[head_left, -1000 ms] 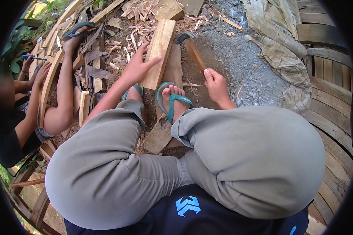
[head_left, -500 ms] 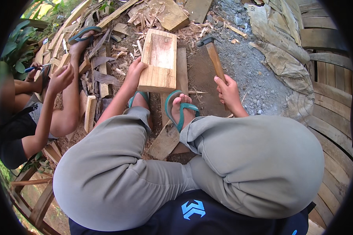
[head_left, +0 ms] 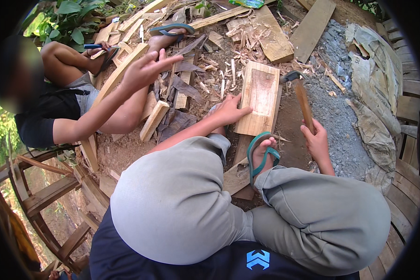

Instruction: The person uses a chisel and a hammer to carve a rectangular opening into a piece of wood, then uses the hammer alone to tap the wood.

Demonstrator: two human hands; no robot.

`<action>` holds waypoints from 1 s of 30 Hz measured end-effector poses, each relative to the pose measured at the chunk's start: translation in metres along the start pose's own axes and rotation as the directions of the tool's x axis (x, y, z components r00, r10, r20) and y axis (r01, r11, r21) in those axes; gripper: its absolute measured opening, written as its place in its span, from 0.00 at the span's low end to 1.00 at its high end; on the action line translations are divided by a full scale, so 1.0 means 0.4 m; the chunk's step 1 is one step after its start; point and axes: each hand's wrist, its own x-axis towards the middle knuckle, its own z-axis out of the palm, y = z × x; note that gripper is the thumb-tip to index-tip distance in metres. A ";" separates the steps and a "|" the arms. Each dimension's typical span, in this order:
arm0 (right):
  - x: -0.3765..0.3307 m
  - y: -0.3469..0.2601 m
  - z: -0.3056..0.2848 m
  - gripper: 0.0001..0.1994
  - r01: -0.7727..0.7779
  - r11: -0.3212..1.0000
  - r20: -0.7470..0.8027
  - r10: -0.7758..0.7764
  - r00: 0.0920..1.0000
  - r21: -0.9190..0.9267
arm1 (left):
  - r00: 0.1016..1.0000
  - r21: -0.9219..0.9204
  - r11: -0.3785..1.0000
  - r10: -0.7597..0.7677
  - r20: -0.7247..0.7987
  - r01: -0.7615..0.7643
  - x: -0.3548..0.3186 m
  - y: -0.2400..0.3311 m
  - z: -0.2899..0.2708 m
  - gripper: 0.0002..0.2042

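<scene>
A pale wooden block (head_left: 262,98) with a shallow rectangular hollow in its upper face lies between my feet, over a board on the ground. My left hand (head_left: 229,111) grips its left edge, thumb over the top and fingers at the side, partly hidden. Closed round the lower part of a wooden handle, my right hand (head_left: 318,143) holds a hammer (head_left: 304,103) upright. The hammer's dark metal head is beside the block's upper right corner, and I cannot tell if they touch.
A co-worker sits at the left, one hand (head_left: 147,70) stretched out and the other holding a blue-handled tool (head_left: 93,46). Wood scraps and shavings (head_left: 247,35) litter the ground ahead. Grey gravel (head_left: 343,126) and a torn paper sack (head_left: 375,100) lie right, near wooden slats (head_left: 408,189).
My view has swung left, so everything sits farther right in the picture. The block now lies flatter, and less of its near end shows. The co-worker's raised hand has opened and reached out.
</scene>
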 end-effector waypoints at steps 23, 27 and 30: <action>0.001 -0.047 0.095 0.18 0.125 0.733 0.111 -0.068 0.991 -0.668 | 0.981 0.177 0.976 0.096 0.168 -0.126 0.006 -0.028 -0.008 0.65; -0.040 -0.076 0.126 0.17 0.180 0.867 -0.003 -0.205 0.979 -0.465 | 0.979 0.060 0.988 0.133 0.154 -0.144 0.010 -0.056 -0.002 0.65; -0.026 0.007 0.134 0.16 0.105 0.690 0.058 -0.092 0.994 -0.716 | 0.973 0.105 0.981 0.141 0.185 -0.162 0.019 -0.040 0.000 0.64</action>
